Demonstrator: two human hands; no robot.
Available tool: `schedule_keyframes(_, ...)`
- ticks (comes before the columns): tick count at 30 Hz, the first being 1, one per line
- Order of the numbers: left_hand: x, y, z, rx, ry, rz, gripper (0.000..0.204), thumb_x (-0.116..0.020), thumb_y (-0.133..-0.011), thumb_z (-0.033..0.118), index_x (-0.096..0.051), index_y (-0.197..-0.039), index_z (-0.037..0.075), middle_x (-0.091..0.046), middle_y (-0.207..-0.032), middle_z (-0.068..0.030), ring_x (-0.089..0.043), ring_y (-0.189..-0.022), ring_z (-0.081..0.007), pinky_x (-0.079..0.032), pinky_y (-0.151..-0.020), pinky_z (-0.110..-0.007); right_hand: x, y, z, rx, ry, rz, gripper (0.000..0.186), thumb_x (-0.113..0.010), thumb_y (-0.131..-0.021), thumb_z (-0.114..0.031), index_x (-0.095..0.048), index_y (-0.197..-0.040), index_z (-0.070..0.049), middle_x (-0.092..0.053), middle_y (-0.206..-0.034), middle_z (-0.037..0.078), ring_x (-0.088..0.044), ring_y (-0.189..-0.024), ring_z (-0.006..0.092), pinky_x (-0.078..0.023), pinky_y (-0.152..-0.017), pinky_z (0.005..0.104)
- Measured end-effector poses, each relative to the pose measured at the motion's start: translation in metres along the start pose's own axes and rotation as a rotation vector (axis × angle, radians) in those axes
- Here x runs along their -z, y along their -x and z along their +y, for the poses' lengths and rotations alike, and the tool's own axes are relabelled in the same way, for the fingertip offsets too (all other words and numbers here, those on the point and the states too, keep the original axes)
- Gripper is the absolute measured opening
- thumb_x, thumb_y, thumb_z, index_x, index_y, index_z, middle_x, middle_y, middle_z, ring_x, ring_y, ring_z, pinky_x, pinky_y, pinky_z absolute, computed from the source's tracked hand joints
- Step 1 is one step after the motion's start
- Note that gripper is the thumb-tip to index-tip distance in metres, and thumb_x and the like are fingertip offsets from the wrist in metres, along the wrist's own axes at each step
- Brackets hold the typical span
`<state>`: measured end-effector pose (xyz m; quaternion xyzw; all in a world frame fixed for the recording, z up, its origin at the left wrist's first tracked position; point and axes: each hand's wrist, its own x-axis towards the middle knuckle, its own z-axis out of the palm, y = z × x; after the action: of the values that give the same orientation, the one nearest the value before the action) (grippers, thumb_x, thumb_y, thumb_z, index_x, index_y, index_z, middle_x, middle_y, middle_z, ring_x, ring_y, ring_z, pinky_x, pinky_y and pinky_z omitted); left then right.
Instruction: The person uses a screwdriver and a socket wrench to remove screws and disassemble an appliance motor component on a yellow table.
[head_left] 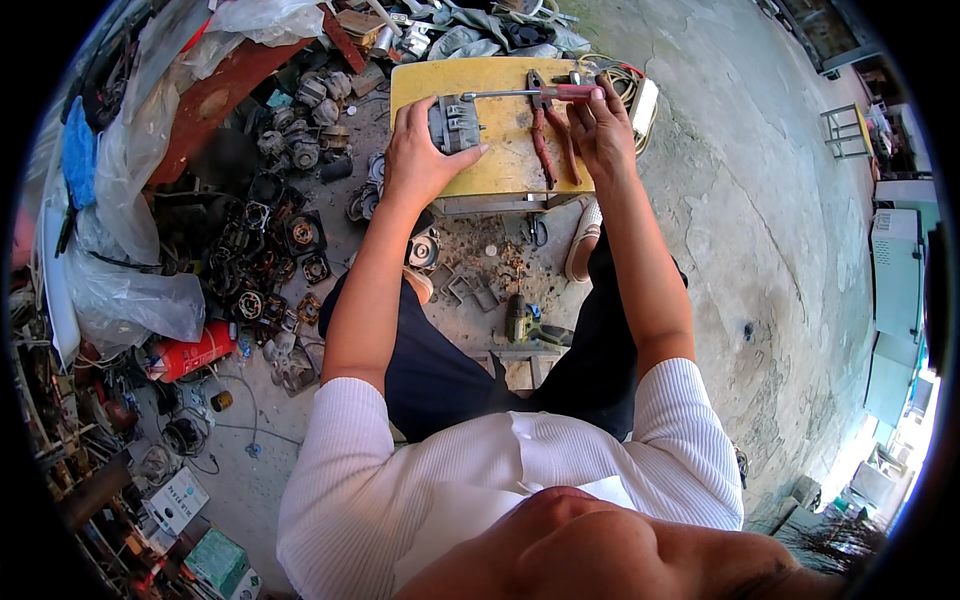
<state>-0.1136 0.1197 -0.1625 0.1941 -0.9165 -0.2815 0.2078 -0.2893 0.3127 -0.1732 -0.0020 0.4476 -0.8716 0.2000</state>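
Observation:
My left hand is closed round a small grey electric motor at the left side of the yellow tabletop, its thumb along the near side. In my right hand is a screwdriver with a red handle, gripped between thumb and fingers. Its long metal shaft points left, and the tip meets the far edge of the motor or lies just beside it; I cannot tell which. Between the hands lie pliers with red handles, partly open, and the screwdriver's shaft crosses over their far end.
A white power strip and a coiled cable are at the table's right edge. A green cordless drill stands on the floor between my legs. Motor parts are heaped at the left, near plastic sheeting and a red container.

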Motion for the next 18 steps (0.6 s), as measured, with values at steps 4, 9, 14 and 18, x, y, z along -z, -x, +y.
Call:
schedule_keyframes(4,0.0,0.0,0.004,0.013,0.024,0.023,0.09,-0.086,-0.067,0.048,-0.045,-0.136,0.006,-0.051,-0.13,-0.0172,-0.054,-0.121,-0.035,-0.047,-0.099,-0.044,0.012,-0.014,0.009,0.014,-0.042,-0.058,0.046,-0.057,-0.102,-0.019,-0.04,-0.144,-0.012,-0.057,-0.127,0.01,-0.06,-0.113,0.0235,-0.053,-0.098,0.0483)
schedule_keyframes(9,0.001,0.002,0.001,0.027,0.021,0.02,0.09,-0.086,-0.067,0.048,-0.045,-0.136,0.005,-0.051,-0.13,-0.0181,-0.054,-0.121,-0.0354,-0.047,-0.099,-0.044,-0.014,0.01,0.003,-0.076,0.0,0.062,0.039,-0.054,-0.102,-0.016,-0.044,-0.14,-0.016,-0.057,-0.129,0.009,-0.058,-0.122,0.025,-0.051,-0.101,0.0516)
schedule_keyframes(14,0.0,0.0,0.003,0.007,0.015,0.027,0.09,-0.086,-0.068,0.048,-0.045,-0.136,0.005,-0.051,-0.13,-0.0181,-0.054,-0.12,-0.0357,-0.047,-0.099,-0.045,0.002,0.001,0.013,-0.04,0.008,0.062,0.037,-0.055,-0.102,-0.017,-0.045,-0.138,-0.017,-0.059,-0.124,0.007,-0.059,-0.12,0.0244,-0.052,-0.098,0.0521)
schedule_keyframes(18,0.0,0.001,0.002,0.015,0.017,0.019,0.09,-0.086,-0.068,0.047,-0.045,-0.136,0.005,-0.051,-0.13,-0.0176,-0.055,-0.12,-0.0357,-0.047,-0.098,-0.045,0.002,-0.001,0.013,-0.051,-0.031,0.035,0.036,-0.055,-0.102,-0.014,-0.045,-0.136,-0.017,-0.06,-0.122,0.007,-0.06,-0.118,0.0241,-0.053,-0.097,0.0508)
